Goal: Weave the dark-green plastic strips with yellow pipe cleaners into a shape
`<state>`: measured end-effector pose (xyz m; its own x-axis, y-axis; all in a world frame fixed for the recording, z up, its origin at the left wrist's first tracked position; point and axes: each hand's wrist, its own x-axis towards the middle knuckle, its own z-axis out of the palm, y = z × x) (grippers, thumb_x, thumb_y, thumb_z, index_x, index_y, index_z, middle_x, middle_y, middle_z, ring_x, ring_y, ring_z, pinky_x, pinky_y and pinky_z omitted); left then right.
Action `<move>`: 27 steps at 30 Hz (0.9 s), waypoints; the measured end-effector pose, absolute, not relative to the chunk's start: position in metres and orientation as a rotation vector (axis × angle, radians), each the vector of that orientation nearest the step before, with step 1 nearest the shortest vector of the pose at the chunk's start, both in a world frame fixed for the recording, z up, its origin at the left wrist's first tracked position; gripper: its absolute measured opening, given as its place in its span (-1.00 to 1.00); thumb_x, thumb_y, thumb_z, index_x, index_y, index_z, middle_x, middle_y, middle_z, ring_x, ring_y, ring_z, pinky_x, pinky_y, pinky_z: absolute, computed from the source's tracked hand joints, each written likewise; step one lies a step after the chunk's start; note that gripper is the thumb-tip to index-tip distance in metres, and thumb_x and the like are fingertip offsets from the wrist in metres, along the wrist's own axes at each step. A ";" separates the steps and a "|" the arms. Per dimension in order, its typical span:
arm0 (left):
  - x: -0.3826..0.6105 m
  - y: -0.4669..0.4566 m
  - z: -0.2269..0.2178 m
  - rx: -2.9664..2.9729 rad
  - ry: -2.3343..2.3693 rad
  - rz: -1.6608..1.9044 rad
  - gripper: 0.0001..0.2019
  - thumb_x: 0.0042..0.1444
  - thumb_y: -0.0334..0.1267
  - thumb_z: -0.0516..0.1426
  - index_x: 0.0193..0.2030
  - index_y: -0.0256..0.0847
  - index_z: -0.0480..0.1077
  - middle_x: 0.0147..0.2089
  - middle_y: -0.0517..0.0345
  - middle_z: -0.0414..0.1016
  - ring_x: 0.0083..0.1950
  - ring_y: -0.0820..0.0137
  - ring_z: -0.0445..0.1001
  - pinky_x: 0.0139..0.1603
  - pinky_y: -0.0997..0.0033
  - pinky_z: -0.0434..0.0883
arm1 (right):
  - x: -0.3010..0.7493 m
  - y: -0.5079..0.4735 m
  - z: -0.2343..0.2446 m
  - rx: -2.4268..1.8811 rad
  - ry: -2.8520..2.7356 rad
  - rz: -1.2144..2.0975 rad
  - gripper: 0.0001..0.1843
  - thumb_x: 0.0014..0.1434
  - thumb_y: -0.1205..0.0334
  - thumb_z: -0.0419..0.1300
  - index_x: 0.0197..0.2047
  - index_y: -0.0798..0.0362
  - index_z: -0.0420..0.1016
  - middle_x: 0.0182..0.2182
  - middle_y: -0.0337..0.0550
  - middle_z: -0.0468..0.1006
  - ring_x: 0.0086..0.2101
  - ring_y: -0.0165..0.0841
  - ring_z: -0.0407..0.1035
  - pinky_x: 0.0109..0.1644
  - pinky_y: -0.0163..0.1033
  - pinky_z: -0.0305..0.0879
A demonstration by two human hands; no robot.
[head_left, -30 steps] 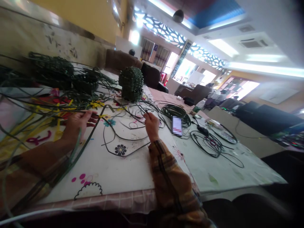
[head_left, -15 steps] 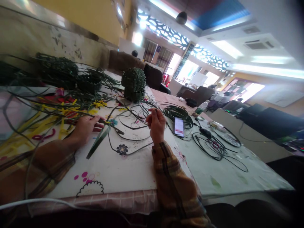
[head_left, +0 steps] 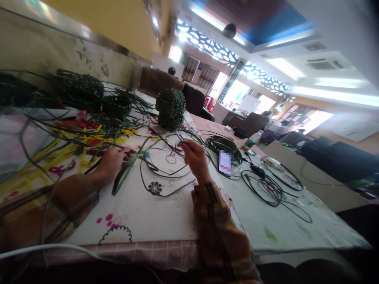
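My left hand [head_left: 114, 162] is closed, fingertips pinching a folded dark green flat strip [head_left: 122, 176] whose loop hangs down over the white cloth. A small yellow and teal tie [head_left: 143, 154] shows just right of those fingers. Thin dark green strands [head_left: 166, 175] curve across the cloth between my hands. My right hand [head_left: 197, 159] is raised to the right of them, thumb and fingers pinched together. What its fingertips hold is too small to tell from the strands behind. Beyond both hands stands a rounded dark green woven piece [head_left: 170, 109].
Yellow strips [head_left: 63, 152] and more green woven pieces [head_left: 79, 88] pile up at left. To the right lie a strip coil [head_left: 222, 146], a blurred-out phone [head_left: 225, 162], a dark mouse [head_left: 258, 171] and looped cords [head_left: 263, 193]. A white cable [head_left: 59, 247] crosses the near edge.
My right hand has tilted, its fingertips now pointing further left. The green strip in my left hand has turned and shows a narrow loop. The whole view has shifted slightly.
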<state>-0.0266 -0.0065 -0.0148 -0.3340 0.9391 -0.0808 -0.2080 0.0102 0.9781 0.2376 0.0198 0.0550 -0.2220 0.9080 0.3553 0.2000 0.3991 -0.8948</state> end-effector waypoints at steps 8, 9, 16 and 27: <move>-0.002 -0.022 -0.009 0.945 1.303 1.226 -0.74 0.08 -0.08 0.27 -0.42 -0.27 0.55 -0.35 -0.05 0.54 -0.39 0.39 0.48 -0.64 0.64 0.19 | 0.187 0.027 0.008 -1.034 -1.557 1.285 -0.68 -0.03 0.03 0.35 -0.29 0.10 0.54 -0.59 -0.38 0.30 -0.68 -0.56 0.13 -0.69 -0.37 0.15; 0.001 -0.024 -0.009 0.970 1.283 1.205 -0.75 0.06 -0.08 0.28 -0.41 -0.26 0.55 -0.31 -0.06 0.56 -0.34 0.37 0.50 -0.63 0.65 0.19 | 0.182 0.024 0.005 -1.043 -1.540 1.281 -0.70 -0.03 0.04 0.34 -0.33 0.10 0.52 -0.61 -0.39 0.29 -0.68 -0.56 0.13 -0.69 -0.38 0.13; 0.010 -0.031 -0.017 1.098 1.168 1.116 -0.73 -0.09 -0.11 0.38 -0.26 -0.19 0.60 -0.47 0.10 0.50 -0.54 0.43 0.36 -0.63 0.55 0.15 | 0.171 0.008 -0.003 -0.974 -1.470 1.280 -0.73 0.11 0.02 0.23 -0.41 0.06 0.40 -0.65 -0.37 0.32 -0.65 -0.54 0.15 -0.64 -0.41 0.10; 0.014 -0.032 -0.019 1.083 1.055 1.094 -0.74 -0.13 -0.12 0.39 -0.39 -0.29 0.58 -0.53 0.12 0.51 -0.53 0.44 0.39 -0.55 0.52 0.34 | 0.166 0.009 -0.023 -1.032 -1.706 1.050 -0.67 0.18 0.02 0.15 -0.50 0.05 0.28 -0.63 -0.34 0.29 -0.55 -0.49 0.18 -0.48 -0.37 0.07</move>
<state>0.0142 -0.0324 -0.0193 0.1439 0.9844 -0.1016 -0.1373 0.1215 0.9830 0.1655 0.0086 -0.0228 -0.2889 0.9268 0.2399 0.2039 0.3044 -0.9305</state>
